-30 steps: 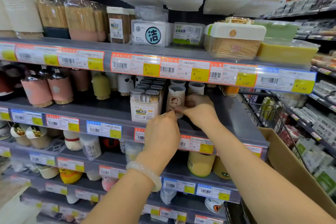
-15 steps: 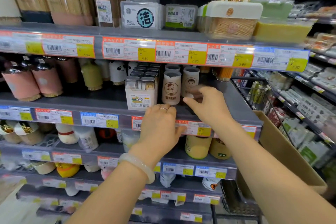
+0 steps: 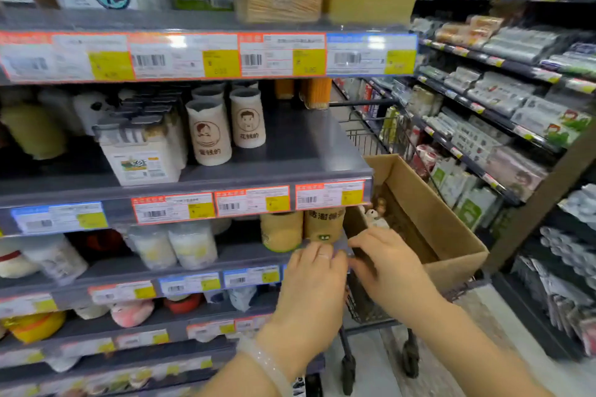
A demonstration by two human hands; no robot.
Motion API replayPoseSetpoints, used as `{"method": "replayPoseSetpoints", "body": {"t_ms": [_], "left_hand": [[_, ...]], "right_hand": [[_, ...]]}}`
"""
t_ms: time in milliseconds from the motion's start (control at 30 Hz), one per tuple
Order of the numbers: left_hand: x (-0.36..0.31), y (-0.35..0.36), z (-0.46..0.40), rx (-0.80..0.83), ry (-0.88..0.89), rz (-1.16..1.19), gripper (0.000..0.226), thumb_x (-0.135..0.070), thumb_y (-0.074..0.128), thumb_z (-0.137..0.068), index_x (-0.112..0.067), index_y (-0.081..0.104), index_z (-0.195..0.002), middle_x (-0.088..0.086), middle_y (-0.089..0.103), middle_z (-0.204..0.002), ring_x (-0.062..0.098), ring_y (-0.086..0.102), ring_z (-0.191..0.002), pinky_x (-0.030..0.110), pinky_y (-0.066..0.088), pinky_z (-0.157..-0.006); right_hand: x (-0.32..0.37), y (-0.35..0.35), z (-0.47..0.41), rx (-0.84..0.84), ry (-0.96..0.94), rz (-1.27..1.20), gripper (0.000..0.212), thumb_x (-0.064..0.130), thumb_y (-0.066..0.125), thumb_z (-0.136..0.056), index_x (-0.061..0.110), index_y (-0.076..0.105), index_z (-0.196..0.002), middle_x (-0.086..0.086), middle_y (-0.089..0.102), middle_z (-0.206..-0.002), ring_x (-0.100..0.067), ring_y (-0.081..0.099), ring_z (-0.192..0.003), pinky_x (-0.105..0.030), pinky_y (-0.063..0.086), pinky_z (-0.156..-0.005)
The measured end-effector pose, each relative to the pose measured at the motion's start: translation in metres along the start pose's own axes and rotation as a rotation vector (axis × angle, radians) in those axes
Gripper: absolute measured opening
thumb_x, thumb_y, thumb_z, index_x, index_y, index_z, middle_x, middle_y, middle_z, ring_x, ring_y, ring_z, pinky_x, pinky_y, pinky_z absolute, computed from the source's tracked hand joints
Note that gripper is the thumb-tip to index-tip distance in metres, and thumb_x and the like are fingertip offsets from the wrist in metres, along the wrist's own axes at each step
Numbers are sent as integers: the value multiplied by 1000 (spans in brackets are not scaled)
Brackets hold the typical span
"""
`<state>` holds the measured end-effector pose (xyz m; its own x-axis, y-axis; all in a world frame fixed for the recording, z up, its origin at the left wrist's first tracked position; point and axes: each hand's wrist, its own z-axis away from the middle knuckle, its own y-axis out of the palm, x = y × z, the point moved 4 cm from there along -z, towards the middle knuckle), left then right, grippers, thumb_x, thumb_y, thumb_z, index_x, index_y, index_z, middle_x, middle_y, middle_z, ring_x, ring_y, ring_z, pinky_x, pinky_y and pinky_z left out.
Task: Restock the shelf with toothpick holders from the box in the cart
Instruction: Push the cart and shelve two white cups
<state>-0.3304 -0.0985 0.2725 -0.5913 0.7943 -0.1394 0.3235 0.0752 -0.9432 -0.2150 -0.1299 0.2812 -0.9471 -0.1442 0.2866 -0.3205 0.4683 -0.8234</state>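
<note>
Two cream toothpick holders with cartoon faces, one in front (image 3: 209, 135) and one behind to the right (image 3: 247, 122), stand upright on the grey shelf (image 3: 290, 151). An open cardboard box (image 3: 429, 222) sits in the wire cart (image 3: 371, 135) at the shelf's right end; small pale items (image 3: 374, 214) show inside it. My left hand (image 3: 311, 280) and my right hand (image 3: 392, 266) hover low, near the box's front left corner, backs up, fingers loosely spread. Neither hand holds anything that I can see.
A white boxed product (image 3: 142, 158) stands left of the holders. Tan jars (image 3: 282, 230) sit on the shelf below, just above my left hand. Packaged goods fill the aisle shelving (image 3: 503, 113) on the right. Floor shows beneath the cart's wheels (image 3: 411, 361).
Both hands have come away from the toothpick holders on the shelf and dropped down and right toward the box. The view has swung right toward the cart.
</note>
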Motion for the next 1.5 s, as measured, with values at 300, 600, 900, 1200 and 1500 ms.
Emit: {"method": "replayPoseSetpoints", "body": {"t_ms": [300,600,900,1200,1500], "left_hand": [[-89,104,-38,456,-47,-139,48,-24,54,-89,-12,39,-133,12,42,-132,30,36,-126,41,31,-99],[-159,169,-97,567,-149,-105,42,-22,51,-93,-14,40,-133,8,44,-133,30,37,-125,39,32,-100],[-142,188,-146,608,-272,-70,47,-35,52,-93,-14,40,-134,7,45,-131,28,40,-122,39,39,-97],[-106,245,-219,642,-319,-12,34,-28,54,-91,-11,48,-120,7,49,-123,27,44,-116,37,41,-89],[-66,298,-273,752,-410,72,47,-33,52,-92,-10,41,-131,9,45,-132,28,40,-121,40,39,-101]], "right_hand": [[-123,13,94,520,363,82,34,24,52,-92,15,49,-124,-6,48,-124,-27,44,-117,-32,40,-89],[-236,-15,133,557,442,55,34,27,54,-92,17,50,-124,-4,50,-123,-25,45,-115,-32,40,-89],[-289,2,99,537,415,-44,37,30,56,-92,14,51,-125,-5,52,-125,-24,47,-116,-32,43,-91],[-355,50,38,636,405,-46,34,26,53,-91,13,52,-123,-6,52,-119,-25,48,-109,-33,43,-89],[-411,113,-13,766,487,-138,44,22,57,-91,17,46,-134,-4,50,-130,-22,47,-120,-31,41,-101]]}}
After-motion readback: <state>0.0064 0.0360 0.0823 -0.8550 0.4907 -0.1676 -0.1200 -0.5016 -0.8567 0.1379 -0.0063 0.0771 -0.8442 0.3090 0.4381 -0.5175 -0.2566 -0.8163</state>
